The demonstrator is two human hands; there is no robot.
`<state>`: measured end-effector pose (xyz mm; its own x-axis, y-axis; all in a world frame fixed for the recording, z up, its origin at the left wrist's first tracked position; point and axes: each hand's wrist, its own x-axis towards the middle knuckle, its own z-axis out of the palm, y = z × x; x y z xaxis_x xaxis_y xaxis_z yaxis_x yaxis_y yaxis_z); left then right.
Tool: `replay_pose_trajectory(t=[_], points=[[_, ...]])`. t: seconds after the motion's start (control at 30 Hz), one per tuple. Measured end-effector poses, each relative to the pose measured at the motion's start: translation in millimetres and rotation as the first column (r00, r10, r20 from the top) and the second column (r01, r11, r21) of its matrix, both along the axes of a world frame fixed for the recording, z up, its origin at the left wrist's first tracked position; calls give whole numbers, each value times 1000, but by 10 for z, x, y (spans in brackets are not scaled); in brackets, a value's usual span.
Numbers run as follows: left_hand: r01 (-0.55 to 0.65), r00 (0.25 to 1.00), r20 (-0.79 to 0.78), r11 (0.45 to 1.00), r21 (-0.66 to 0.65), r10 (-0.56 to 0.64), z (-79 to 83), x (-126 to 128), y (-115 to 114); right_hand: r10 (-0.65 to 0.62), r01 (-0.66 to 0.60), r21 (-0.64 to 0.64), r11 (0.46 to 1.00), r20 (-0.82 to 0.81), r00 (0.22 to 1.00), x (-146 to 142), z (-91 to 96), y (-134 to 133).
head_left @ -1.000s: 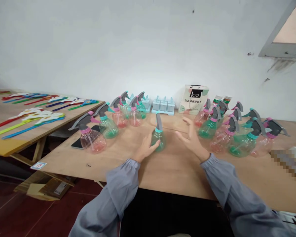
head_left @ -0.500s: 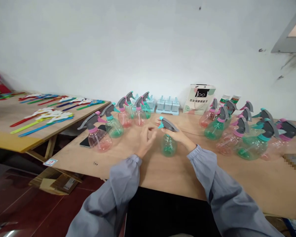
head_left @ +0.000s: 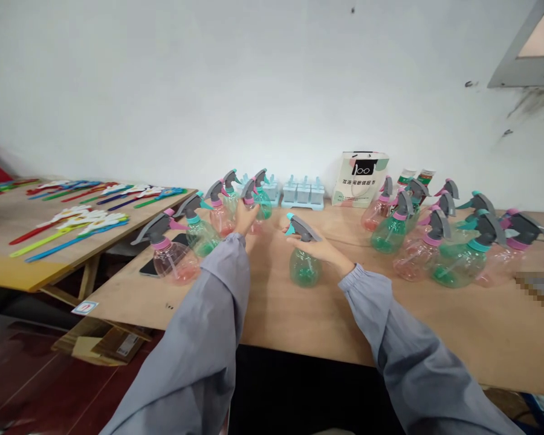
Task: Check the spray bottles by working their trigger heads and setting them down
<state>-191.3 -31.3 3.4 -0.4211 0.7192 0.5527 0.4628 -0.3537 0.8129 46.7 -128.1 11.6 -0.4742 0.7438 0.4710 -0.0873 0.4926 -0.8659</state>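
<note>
A green spray bottle (head_left: 305, 270) with a grey head and turquoise trigger stands upright in front of me. My right hand (head_left: 310, 241) is closed around its neck, just under the head. Farther back and to the left, my left hand (head_left: 246, 216) has its fingers around the neck of a pink spray bottle (head_left: 256, 227). That bottle's grey head rises above the hand, and part of its body is hidden. More spray bottles surround my left hand: a green one (head_left: 201, 237), a pink one (head_left: 221, 217) and another pink one (head_left: 176, 263) nearer the edge.
Several pink and green spray bottles (head_left: 460, 266) crowd the table's right side. Light-blue popsicle moulds (head_left: 303, 194) and a printed paper bag (head_left: 360, 179) stand along the wall. A dark phone (head_left: 148, 267) lies at left. Colourful flower-topped sticks (head_left: 77, 237) cover a neighbouring table.
My left hand has moved forward and left, from beside the green bottle to the pink bottle's neck. My right hand keeps its hold on the green bottle. The view has shifted slightly.
</note>
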Motion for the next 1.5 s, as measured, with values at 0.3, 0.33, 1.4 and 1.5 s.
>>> replay_pose_trajectory(t=[0.3,0.33,1.4,1.5], points=[[-16,973,-231,1000,-26,9,-242,431,-912,-29,-14,-243,970,-171,985,112,294,-131],[35,978,-206,999,-28,-40,-278,472,-1043,-17,-33,-262,965,-188,982,122,349,-171],[223,945,-239,975,-17,-221,-474,701,-1411,-122,65,-238,969,-235,964,239,632,-348],[235,947,-222,972,-9,-231,-494,696,-1395,-135,80,-232,970,-235,963,235,639,-342]])
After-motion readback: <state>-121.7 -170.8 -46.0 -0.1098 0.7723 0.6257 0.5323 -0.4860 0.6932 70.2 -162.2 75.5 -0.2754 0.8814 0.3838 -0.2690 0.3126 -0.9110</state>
